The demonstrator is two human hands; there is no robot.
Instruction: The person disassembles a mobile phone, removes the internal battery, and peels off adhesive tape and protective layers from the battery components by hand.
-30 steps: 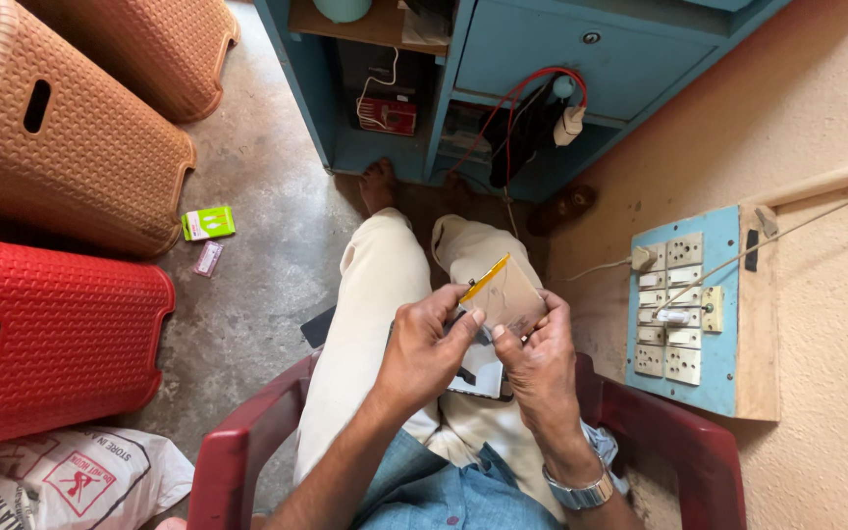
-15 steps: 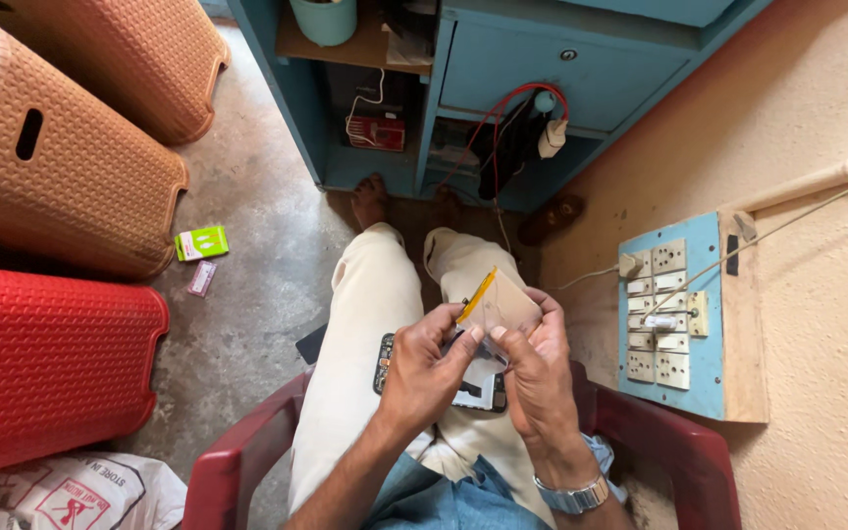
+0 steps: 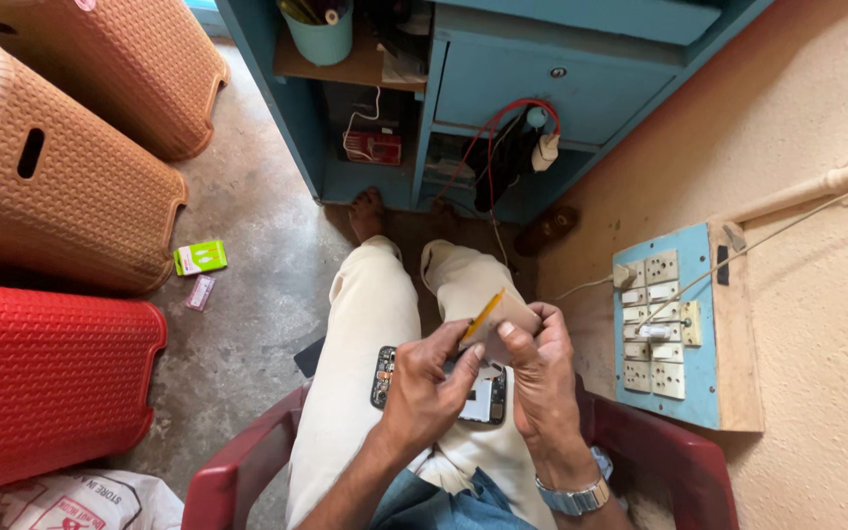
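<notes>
I see left hand (image 3: 424, 393) grip pinched on a yellow tool (image 3: 481, 316) | right hand (image 3: 540, 363) grip clamped on a tan cover (image 3: 508, 320) | opened phone (image 3: 483, 397) on lap, lower centre of frame

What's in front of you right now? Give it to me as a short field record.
left hand: grips thin yellow tool
right hand: holds flat tan piece
lap: opened phone, circuit board showing
seat: dark red plastic chair
right wall: blue switchboard
left floor: red stool, green box
ahead: blue cabinet
</notes>
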